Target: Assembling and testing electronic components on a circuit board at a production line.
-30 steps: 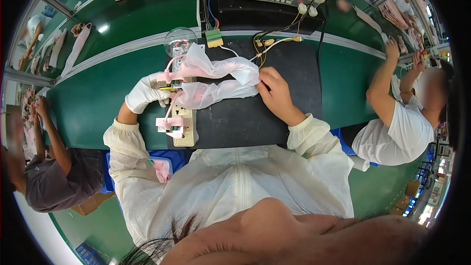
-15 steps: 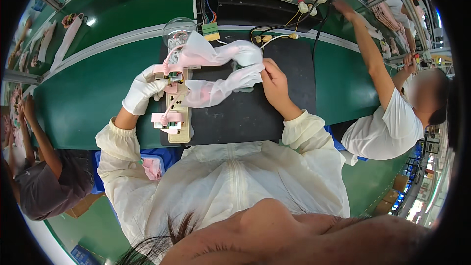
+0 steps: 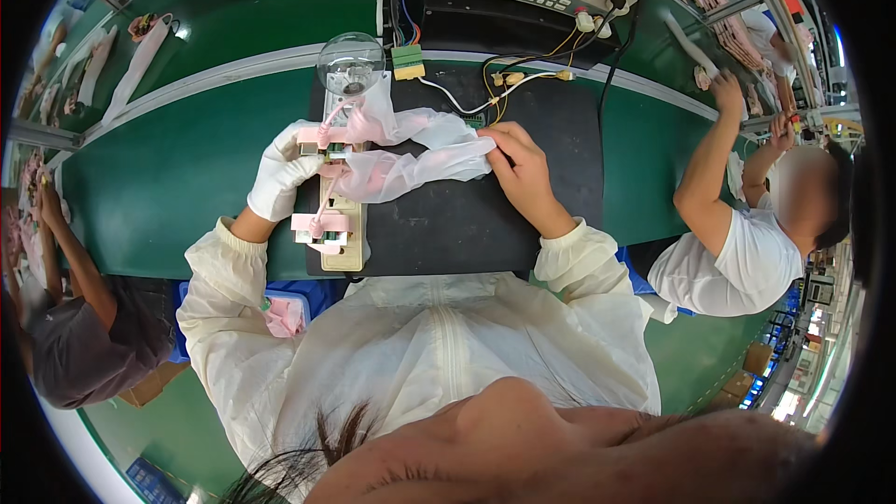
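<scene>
Sleeve bundle [image 3: 401, 173] over black mat [image 3: 485, 233], long axis left-right, gathered end pointing right.
Right hand [image 3: 523, 168]: grip pinched on that end. Left hand [image 3: 282, 173] at pink holder [image 3: 322, 135], fingertips partly hidden, can't tell grip. Sleeve contents hard to make out.

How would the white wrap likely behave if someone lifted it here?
Probably floppy: the wrap creases and bunches up to where the right hand pinches its end. Likely light for its size, as it looks thin enough for pink to show through. It seems unlikely to roll, having no firm round shape.
</scene>
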`<state>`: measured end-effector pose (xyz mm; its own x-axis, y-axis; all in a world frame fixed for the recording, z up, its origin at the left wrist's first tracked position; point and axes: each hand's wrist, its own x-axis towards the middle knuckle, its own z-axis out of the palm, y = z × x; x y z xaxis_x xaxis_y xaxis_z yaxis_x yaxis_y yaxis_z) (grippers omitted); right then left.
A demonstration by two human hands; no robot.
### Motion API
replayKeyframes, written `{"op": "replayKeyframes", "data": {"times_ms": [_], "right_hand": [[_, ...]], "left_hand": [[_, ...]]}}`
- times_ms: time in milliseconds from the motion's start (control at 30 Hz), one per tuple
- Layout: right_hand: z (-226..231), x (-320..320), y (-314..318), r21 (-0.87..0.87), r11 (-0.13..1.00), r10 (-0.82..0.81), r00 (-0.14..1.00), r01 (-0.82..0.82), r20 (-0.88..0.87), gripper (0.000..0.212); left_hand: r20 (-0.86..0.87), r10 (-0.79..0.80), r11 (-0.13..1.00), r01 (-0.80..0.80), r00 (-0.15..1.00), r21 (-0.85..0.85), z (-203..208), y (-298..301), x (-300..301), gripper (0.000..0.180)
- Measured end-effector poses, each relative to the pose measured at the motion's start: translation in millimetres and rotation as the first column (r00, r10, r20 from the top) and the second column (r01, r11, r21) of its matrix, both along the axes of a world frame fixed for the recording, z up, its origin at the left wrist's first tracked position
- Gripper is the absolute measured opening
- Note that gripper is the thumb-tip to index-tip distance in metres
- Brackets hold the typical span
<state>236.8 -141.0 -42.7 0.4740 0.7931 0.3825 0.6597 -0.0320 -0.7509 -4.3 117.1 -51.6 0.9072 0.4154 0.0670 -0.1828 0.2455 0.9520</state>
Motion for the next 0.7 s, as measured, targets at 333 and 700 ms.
{"op": "replayKeyframes", "data": {"times_ms": [333, 700], "right_hand": [[-5.1, 8.6, 0.4, 0.056, 0.989, 0.146, 0.981, -0.14, -0.128, 0.022], [19.6, -2.3, -13.4, 0.206, 0.973, 0.128, 0.986, -0.105, -0.104, 0.03]], "left_hand": [[0.022, 0.04, 0.983, -0.036, 0.999, -0.179, -12.9, 7.3, -1.5, 0.039], [0.292, 0.222, 0.95, -0.274, 0.93, 0.151, 56.2, 23.4, -31.5, 0.069]]}}
